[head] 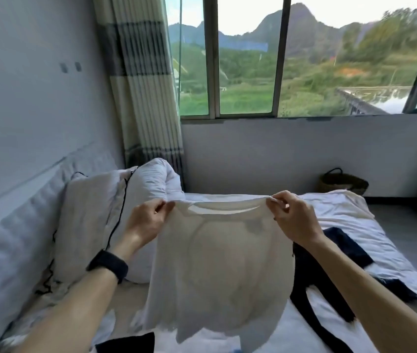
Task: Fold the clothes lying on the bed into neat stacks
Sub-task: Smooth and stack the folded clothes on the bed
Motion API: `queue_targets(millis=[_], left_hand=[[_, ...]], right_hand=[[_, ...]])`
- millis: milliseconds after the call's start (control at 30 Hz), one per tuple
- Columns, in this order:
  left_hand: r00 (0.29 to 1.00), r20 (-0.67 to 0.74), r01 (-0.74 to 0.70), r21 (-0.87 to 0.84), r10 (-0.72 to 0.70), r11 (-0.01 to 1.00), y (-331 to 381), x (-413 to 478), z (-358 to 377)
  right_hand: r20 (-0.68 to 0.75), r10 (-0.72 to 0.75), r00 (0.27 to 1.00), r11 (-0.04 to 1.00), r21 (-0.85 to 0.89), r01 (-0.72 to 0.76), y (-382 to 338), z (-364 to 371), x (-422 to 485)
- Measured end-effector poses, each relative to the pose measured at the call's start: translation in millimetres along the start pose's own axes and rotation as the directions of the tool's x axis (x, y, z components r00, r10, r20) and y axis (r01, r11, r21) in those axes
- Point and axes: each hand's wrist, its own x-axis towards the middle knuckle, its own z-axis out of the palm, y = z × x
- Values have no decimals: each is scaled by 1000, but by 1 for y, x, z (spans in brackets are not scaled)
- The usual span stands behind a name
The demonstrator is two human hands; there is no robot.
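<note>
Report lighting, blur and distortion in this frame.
Head view: daylight from the window backlights the white shirt, which looks translucent; wide-angle distortion tilts the right window frame; shirt hem and far-right trees are smeared; left hand and right hand pinching it look fairly sharp.

Bed [391, 258] with pillow [87, 220], dark clothes [347, 248]
</note>
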Motion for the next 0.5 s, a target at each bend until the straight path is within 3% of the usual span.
queue_targets(millis=[67,133,167,233,267,367,400,500], left_hand=[[995,88,52,-94,-44,994,22,-6,9],[951,305,133,-272,-46,953,41,-15,10],[884,466,204,-284,-51,937,49,-20,9],[679,733,269,-190,-46,944,72,-26,5],[645,763,250,-181,-24,951,82,-24,6],[825,563,118,-272,58,955,111,-4,16],[843,524,49,-306,125,951,119,3,20],[755,585,-116,-325,296,939,136,17,39]], right_hand=[[30,41,999,999,17,-41,2,-9,8],[83,84,993,995,50,-88,-1,-17,14],[111,100,989,991,77,-109,-4,-20,17],[192,118,974,974,170,-151,-14,-28,21],[241,105,965,962,222,-160,-21,-30,22],[373,-19,927,941,321,-110,-44,-32,18],[396,-60,916,928,361,-95,-53,-32,16],[369,-141,918,889,456,-47,-72,-40,12]])
